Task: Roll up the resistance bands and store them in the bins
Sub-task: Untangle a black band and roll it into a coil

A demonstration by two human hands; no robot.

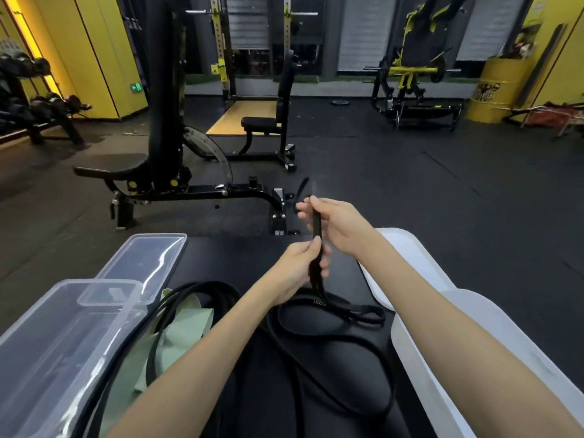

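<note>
Over the black bench pad [227,257], we noted both hands raised with one black resistance band [317,245] drawn flat between them. The right hand [338,224] pinched the upper end, thumb against fingers. The left hand [295,268] curled its fingers round the strap just below. Held taut like that, we judged, the strap would not twist and gave a firm end to start a roll. The rest of the band trailed down from the left hand and lay in loose loops on the pad, near the wrists. A second black band [196,287] and a green band [186,324] lay left of the forearm, beside two clear bins [44,330], handy for stowing.
</note>
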